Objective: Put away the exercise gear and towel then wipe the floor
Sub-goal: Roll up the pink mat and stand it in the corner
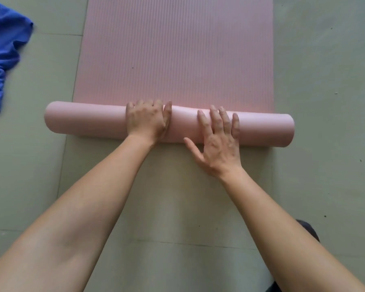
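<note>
A pink exercise mat (177, 49) lies on the floor, its near end rolled into a thick roll (86, 122) that runs left to right. My left hand (147, 121) presses on top of the roll near its middle, fingers curled over the far side. My right hand (218, 140) lies flat on the roll to the right, fingers spread, thumb down on the near side. The flat ribbed part of the mat stretches away past the top edge. A crumpled blue towel (2, 53) lies on the floor at the far left.
Pale grey-green floor tiles (325, 81) surround the mat on both sides. A dark piece of my clothing, perhaps a knee (308, 229), shows at the lower right.
</note>
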Demonstrator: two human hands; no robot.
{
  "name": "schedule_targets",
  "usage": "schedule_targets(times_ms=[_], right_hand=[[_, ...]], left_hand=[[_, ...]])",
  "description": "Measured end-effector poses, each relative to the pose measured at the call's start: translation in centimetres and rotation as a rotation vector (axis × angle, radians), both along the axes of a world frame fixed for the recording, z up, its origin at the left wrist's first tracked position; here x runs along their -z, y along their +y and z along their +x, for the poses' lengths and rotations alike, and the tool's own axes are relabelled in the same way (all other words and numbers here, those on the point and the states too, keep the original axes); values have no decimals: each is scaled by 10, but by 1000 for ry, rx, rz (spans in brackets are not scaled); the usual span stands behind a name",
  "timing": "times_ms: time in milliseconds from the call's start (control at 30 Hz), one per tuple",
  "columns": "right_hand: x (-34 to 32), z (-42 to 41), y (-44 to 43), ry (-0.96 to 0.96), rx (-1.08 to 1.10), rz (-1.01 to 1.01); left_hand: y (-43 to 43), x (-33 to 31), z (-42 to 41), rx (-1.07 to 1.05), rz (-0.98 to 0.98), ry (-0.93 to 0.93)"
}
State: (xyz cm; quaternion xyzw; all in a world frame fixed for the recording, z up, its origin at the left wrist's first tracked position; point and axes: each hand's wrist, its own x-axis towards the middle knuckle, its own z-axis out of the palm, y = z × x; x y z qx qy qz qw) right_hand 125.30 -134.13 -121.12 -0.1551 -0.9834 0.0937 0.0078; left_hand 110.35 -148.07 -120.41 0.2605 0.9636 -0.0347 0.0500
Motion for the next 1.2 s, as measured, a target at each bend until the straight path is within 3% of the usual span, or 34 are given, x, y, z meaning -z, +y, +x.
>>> schedule_targets(times_ms=[100, 300, 433, 533, 600, 700, 800, 867, 1033, 1200], right_hand=[[0, -9, 15, -189, -83, 88], [-28, -23, 19, -276, -32, 80], [-41, 1, 31, -496, -167, -160], [-44, 2, 39, -689, -158, -393], [-40, 4, 39, -617, -140, -355], [-35, 7, 36, -303, 24, -234], [-25, 8, 25, 118, 169, -101], [-20, 11, 17, 249, 173, -59], [-16, 35, 7, 75, -31, -30], [-28, 19, 18, -112, -39, 1]], left_hand=[[7, 0, -9, 39, -57, -13], [14, -22, -14, 33, -113, -120], [1, -24, 17, 1, -251, -401], [-20, -13, 38, -111, -113, -498], [-31, -13, 54, -133, 85, -283], [-37, -15, 67, -83, 187, -24], [-36, -11, 67, -33, 178, 25], [-32, -9, 61, -33, 144, 26], [-11, -28, 36, -22, 48, -16], [13, -58, 0, -117, -137, -326]])
